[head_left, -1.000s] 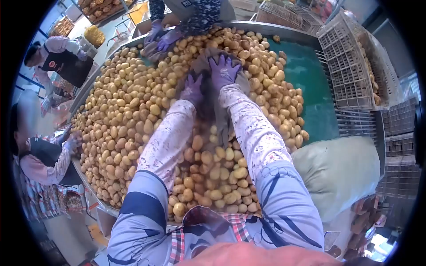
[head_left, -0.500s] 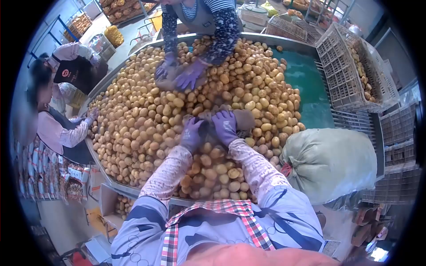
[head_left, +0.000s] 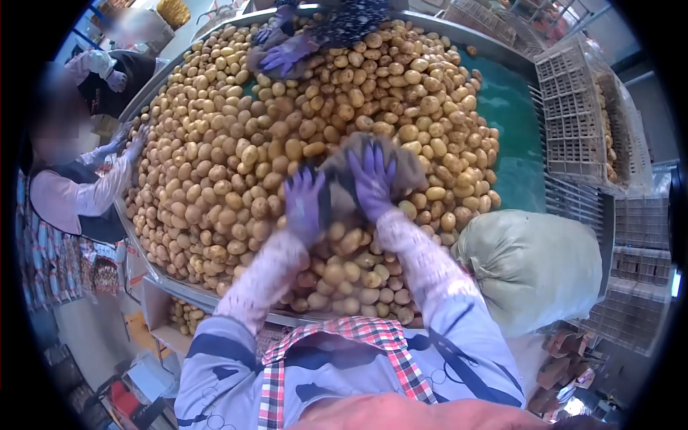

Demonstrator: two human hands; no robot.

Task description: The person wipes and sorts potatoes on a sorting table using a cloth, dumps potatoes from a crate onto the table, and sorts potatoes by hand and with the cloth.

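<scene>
A wide heap of potatoes (head_left: 215,161) covers a metal-edged table. My right hand (head_left: 371,179), in a purple glove, lies flat with spread fingers on a crumpled brown cloth (head_left: 406,166) on the potatoes. My left hand (head_left: 304,201), gloved alike, is just left of the cloth, its fingers stretched out over the potatoes. Whether it touches the cloth's dark edge I cannot tell. Potatoes between my forearms look blurred.
A full pale sack (head_left: 534,269) stands at my right, by a crate (head_left: 573,107) with potatoes in it. Green table surface (head_left: 509,143) shows at right. Across the table, a co-worker's gloved hand (head_left: 289,54) rests on another cloth. Another person (head_left: 72,190) reaches in from the left.
My hands have opened from a bunched hold to spread fingers. The cloth under my right hand has spread wider and shifted away from me. My view has tilted down toward the table.
</scene>
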